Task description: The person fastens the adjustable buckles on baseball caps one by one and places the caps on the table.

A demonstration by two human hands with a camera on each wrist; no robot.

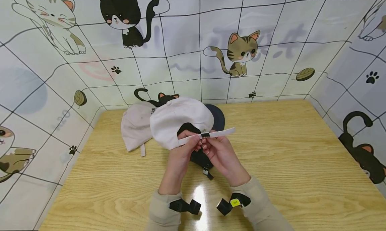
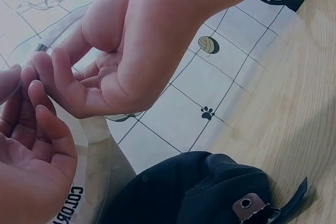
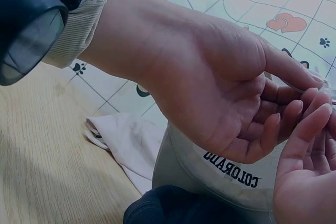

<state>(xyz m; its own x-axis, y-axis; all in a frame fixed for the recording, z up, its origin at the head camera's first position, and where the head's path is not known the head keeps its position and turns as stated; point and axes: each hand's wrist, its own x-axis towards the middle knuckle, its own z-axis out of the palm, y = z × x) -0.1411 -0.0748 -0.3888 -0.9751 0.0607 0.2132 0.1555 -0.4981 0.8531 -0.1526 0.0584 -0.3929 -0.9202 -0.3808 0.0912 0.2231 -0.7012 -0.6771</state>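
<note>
A pale pink cap (image 1: pixel 134 125) lies left of the white cap (image 1: pixel 178 117). At the white cap's rear opening, the left hand (image 1: pixel 181 152) pinches its strap (image 1: pixel 224 132) beside a black buckle (image 1: pixel 205 135); a dark brim (image 1: pixel 218 117) shows behind; the right hand (image 1: pixel 223 154) pinches beyond. Threading seems done, securing the loose tail apparently left.

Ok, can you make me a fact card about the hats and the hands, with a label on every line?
Hat being held: white cap
Left hand: pinches the white strap
Right hand: pinches the same strap, beside the left hand
Pale pink hat: on the table, left of the white cap in the head view
Dark hat: partly hidden by the white cap in the head view
Wall pictures: cartoon cats
</note>
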